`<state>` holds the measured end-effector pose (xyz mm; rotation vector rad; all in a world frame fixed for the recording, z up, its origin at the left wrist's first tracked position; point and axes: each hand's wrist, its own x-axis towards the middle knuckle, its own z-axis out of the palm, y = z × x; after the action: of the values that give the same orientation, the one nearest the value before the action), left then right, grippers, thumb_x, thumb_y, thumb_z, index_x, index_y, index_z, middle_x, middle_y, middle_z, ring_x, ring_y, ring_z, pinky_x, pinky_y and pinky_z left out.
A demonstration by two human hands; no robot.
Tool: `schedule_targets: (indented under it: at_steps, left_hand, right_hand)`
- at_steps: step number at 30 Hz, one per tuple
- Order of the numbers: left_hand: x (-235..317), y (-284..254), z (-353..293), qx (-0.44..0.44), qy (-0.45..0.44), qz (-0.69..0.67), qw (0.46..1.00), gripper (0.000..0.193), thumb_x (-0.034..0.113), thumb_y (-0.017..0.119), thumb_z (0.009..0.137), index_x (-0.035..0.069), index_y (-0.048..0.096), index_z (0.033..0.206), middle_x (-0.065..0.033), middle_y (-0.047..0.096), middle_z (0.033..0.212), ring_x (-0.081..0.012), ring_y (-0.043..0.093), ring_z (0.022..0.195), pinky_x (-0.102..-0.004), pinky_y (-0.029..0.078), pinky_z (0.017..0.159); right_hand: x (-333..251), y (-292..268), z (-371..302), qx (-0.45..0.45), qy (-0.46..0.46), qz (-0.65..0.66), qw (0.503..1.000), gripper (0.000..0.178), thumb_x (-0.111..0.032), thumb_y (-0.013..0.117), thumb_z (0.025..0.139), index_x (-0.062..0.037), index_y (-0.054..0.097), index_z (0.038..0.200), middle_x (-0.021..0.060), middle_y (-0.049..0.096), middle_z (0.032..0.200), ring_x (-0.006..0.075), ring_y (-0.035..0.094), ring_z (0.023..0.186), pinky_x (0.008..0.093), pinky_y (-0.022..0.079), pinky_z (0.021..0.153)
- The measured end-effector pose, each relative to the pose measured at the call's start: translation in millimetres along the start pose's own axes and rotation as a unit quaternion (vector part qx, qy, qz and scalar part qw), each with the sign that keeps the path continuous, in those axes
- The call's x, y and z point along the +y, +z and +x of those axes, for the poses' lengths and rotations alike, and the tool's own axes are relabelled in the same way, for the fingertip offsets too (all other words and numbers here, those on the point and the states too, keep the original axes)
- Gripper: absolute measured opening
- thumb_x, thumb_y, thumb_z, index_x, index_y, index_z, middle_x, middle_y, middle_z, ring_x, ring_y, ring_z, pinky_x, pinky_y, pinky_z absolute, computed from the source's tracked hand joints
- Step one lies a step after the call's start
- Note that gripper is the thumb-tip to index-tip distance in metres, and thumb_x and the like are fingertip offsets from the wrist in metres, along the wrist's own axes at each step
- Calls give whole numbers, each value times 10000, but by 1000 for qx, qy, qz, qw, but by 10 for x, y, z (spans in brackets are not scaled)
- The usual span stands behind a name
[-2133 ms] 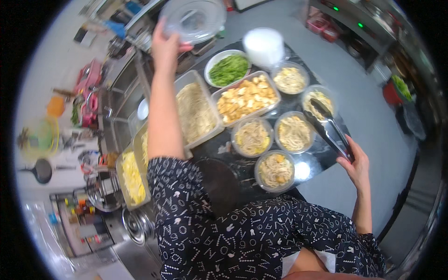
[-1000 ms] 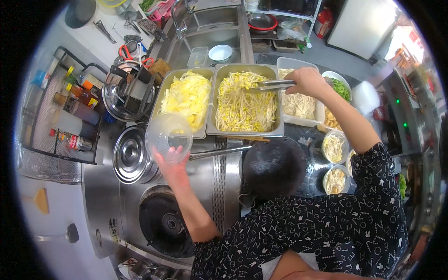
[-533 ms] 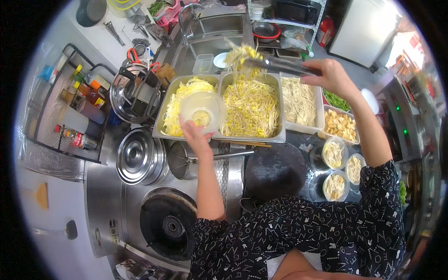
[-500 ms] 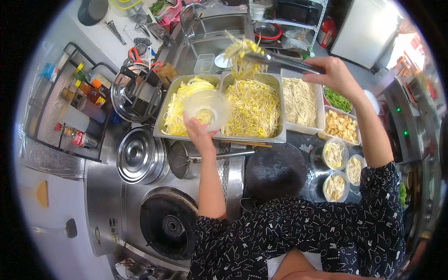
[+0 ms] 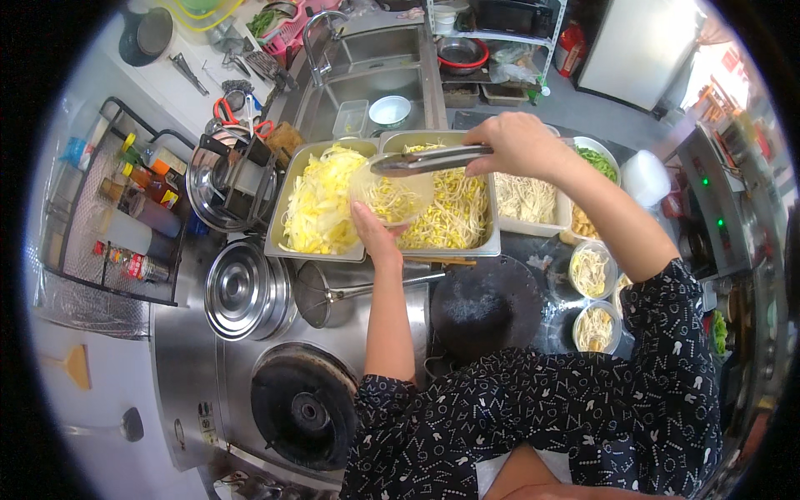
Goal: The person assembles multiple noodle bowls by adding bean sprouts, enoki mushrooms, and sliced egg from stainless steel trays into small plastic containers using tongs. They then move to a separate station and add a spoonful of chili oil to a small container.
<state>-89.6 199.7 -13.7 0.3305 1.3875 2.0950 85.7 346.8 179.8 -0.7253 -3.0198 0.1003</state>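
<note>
Clear bowl: held over the near part of the two steel trays, around where they meet, with yellow-headed sprouts inside. Left to right: wire rack with bottles standing in it, far left. Round steel lid on the steel counter, burner nearer the wearer, strainer just right of the lid, its handle pointing right. Left steel tray carries pale yellow shredded food. Left hand partly curled, cupping the bowl's near side and underside, thumb on the left; underside contact partly hidden. Tongs lie across above the bowl, tips over its far left rim, arms close together; can't tell if anything sits between the tips. Right steel tray, directly beside the first, is full of sprouts. Dark round disc below it, on the near side. Right hand closed around the tongs' handle end, above the plastic tub of pale strands. Further right: two filled bowls, far one and near one, a third partly behind the right sleeve. White stack beyond, beside the greens.
</note>
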Motion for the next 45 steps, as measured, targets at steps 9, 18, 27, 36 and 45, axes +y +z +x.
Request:
schedule_targets:
  at_steps: [9, 18, 27, 36, 45]
  left_hand:
    - [102, -167, -98, -35, -39, 11, 999, 697, 611, 329, 982, 171, 240, 1514, -119, 376, 1471, -320, 490, 1272, -493, 589, 785]
    - [82, -189, -212, -61, -4, -53, 997, 648, 544, 389, 997, 125, 318, 1486, -87, 403, 1468, -238, 482, 1284, -417, 506, 932]
    - [96, -331, -233, -74, -32, -24, 996, 617, 521, 312, 1025, 137, 295, 1507, -94, 425, 1461, -259, 467, 1310, -447, 480, 991]
    - [76, -229, -260, -91, -95, -29, 991, 666, 589, 305, 992, 164, 277, 1505, -112, 439, 1448, -312, 533, 1241, -520, 570, 815]
    - [91, -282, -286, -90, -157, -97, 979, 640, 596, 238, 989, 198, 299, 1487, -106, 458, 1431, -353, 556, 1181, -480, 565, 614]
  right_hand:
    - [197, -207, -367, 55, 11, 60, 997, 431, -418, 777, 735, -117, 733, 1040, 119, 710, 808, 295, 690, 785, 411, 534, 736]
    - [-23, -15, -335, 24, -48, -68, 996, 421, -428, 787, 716, -117, 724, 994, 112, 683, 751, 294, 692, 768, 414, 539, 684]
    - [-174, 12, -389, 40, -123, -155, 979, 356, -381, 795, 699, -114, 723, 922, 85, 679, 709, 258, 692, 726, 373, 532, 656]
    - [227, -336, -825, 178, 3, -28, 984, 394, -352, 773, 742, -121, 721, 1057, 110, 702, 790, 279, 679, 758, 391, 530, 687]
    - [1237, 158, -1133, 53, 150, -114, 981, 601, -565, 785, 669, -96, 677, 1030, 138, 701, 827, 315, 699, 833, 437, 550, 714]
